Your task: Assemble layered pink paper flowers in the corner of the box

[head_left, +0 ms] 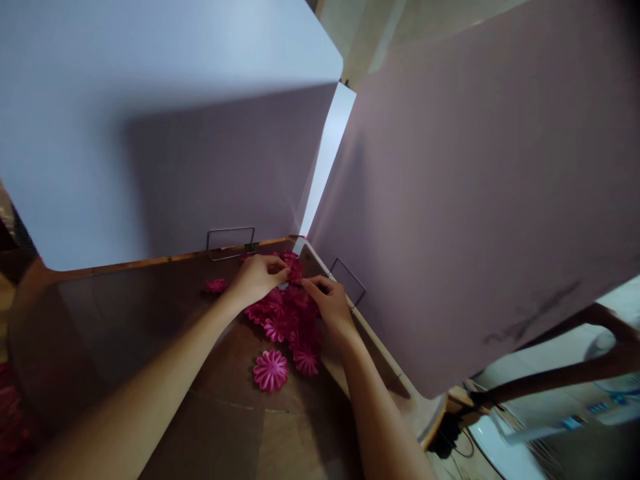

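Note:
Over a pile of pink artificial flowers [277, 327] on the brown table [225, 393], my two hands are close together. The thumb and fingers of my left hand [263, 277] are pinched on a pink artificial flower [294, 265] at the far end of the pile. My right hand [330, 303] is pinched at the near right edge of this flower; its fingertips partly cover the contact. One loose flower [271, 371] lies face up in front of the pile, its petals spread. Another flower [217, 286] lies left of my left hand.
Two large pale panels, left [175, 167] and right [475, 200], stand upright at the table's back and right edges, with a bright gap between. Wire stands [231, 243] show at their bases. Beyond the right panel are a wooden chair arm [560, 377] and dark cables [463, 440].

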Motion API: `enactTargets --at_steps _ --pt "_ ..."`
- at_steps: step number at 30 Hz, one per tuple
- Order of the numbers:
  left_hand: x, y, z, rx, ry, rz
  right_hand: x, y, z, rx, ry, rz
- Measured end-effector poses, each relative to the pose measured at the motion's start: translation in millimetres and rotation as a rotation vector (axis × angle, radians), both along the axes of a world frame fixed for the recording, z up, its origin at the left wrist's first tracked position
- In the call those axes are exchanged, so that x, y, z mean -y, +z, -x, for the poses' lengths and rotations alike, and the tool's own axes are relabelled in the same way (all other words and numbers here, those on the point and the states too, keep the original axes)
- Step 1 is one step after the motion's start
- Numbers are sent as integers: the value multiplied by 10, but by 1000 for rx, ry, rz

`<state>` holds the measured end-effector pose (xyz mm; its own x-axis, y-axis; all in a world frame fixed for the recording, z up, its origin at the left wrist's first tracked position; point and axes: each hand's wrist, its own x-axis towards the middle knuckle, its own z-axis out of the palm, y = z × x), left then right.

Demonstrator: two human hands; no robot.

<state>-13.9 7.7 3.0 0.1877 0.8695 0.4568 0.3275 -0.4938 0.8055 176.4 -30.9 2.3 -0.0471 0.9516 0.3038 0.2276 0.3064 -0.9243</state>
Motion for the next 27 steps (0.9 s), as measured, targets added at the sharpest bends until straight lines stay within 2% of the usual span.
enactTargets --at_steps 6,13,21,27 --pt "-27 4 40 -8 85 -5 5 1 18 15 19 -10" --pt "-135 14 290 87 271 21 -11 19 -41 -11 -31 -3" --pt "-82 23 217 140 187 59 -9 -4 -17 92 149 11" --pt "-79 16 142 172 110 100 -23 -2 -24 94 41 -61"
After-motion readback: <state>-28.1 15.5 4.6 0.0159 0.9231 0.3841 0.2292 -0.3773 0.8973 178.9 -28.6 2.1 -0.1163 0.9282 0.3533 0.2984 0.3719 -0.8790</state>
